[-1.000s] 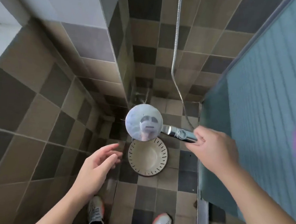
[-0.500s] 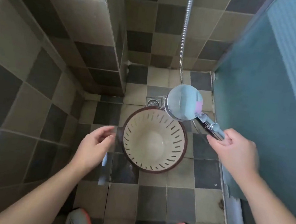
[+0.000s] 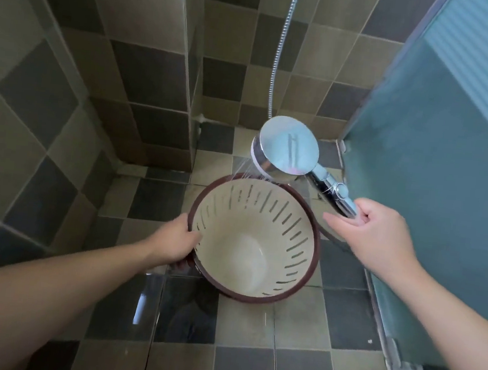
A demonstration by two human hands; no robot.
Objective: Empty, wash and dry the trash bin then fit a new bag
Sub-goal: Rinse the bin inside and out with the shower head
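Note:
A cream trash bin with a dark brown rim and slotted walls stands upright on the tiled shower floor, empty inside. My left hand grips its rim on the left side. My right hand holds the chrome handle of a round shower head, which hangs just above the bin's far rim. Thin streams of water fall from the head onto the bin's far edge.
A metal hose runs up the back wall from the shower head. Tiled walls close in on the left and back. A frosted teal glass door with a metal track stands on the right. The floor tiles look wet.
My left hand has moved right and taken hold of the bin's rim. The view has dropped closer to the bin, and water now runs from the shower head.

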